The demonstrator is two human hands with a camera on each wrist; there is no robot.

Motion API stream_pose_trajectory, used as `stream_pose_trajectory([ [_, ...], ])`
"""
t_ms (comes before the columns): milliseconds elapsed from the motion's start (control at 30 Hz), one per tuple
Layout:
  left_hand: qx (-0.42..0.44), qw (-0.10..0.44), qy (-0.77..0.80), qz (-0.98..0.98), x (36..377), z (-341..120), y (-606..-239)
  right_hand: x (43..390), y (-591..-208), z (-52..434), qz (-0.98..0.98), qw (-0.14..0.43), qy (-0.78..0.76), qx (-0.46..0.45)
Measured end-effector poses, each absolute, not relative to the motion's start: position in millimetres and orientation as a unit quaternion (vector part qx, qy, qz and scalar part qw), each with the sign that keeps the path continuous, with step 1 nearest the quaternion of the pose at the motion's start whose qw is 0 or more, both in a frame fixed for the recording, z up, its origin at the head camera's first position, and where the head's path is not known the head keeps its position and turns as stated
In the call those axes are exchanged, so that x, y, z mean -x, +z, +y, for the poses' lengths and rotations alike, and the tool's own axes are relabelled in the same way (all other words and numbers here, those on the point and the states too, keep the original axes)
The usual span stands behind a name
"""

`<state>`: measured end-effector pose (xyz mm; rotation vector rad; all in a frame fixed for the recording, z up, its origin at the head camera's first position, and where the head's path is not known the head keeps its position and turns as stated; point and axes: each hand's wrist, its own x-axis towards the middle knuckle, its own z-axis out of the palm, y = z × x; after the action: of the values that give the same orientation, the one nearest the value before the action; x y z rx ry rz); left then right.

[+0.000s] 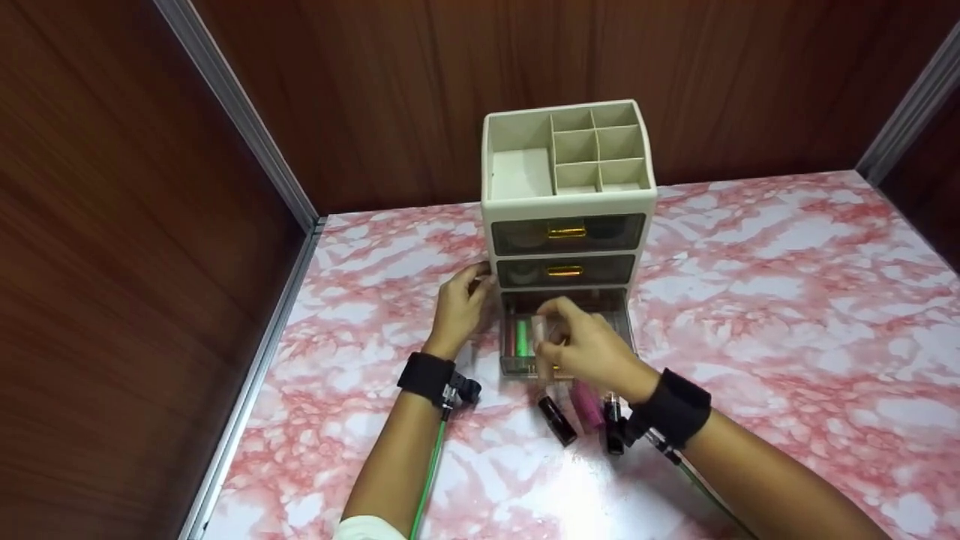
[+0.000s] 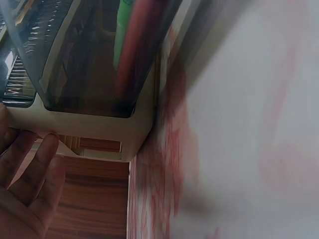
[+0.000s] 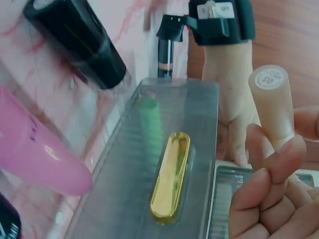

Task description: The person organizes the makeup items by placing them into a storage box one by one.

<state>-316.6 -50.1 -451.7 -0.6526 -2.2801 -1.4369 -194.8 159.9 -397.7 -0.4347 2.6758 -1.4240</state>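
Observation:
My right hand pinches a small beige cosmetic tube with a round label on its end, holding it over the pulled-out bottom drawer of a cream organizer. In that clear drawer lie a green tube and a red stick. With fingers extended, my left hand touches the organizer's left side, its fingertips at the body's edge in the left wrist view. A gold handle marks the drawer front.
In front of the drawer lie a pink tube, a black bottle and another black tube. Two shut drawers with gold handles sit above, under a divided top tray. Wood panels stand behind and left.

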Motion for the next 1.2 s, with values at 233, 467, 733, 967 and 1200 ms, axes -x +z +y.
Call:
stream_pose_trajectory([
  [233, 0.235, 0.180, -0.511, -0.807, 319.0, -48.2, -452.3, 215.0, -395.7, 167.5, 0.884, 0.006, -0.456, 0.099],
  [467, 0.236, 0.186, -0.500, -0.812, 319.5, -47.7, -451.9, 231.6, -404.3, 168.3, 0.915, -0.024, -0.397, 0.075],
  [733, 0.229, 0.178, -0.512, -0.809, 318.8, -47.9, -452.0, 237.3, -411.1, 157.2, 0.937, -0.015, -0.341, 0.076],
  [967, 0.221, 0.171, -0.517, -0.809, 317.4, -50.6, -452.4, 243.6, -418.6, 147.5, 0.956, -0.003, -0.282, 0.084],
  [1200, 0.229, 0.174, -0.515, -0.808, 317.0, -49.7, -452.3, 249.1, -427.4, 145.9, 0.962, 0.021, -0.258, 0.086],
])
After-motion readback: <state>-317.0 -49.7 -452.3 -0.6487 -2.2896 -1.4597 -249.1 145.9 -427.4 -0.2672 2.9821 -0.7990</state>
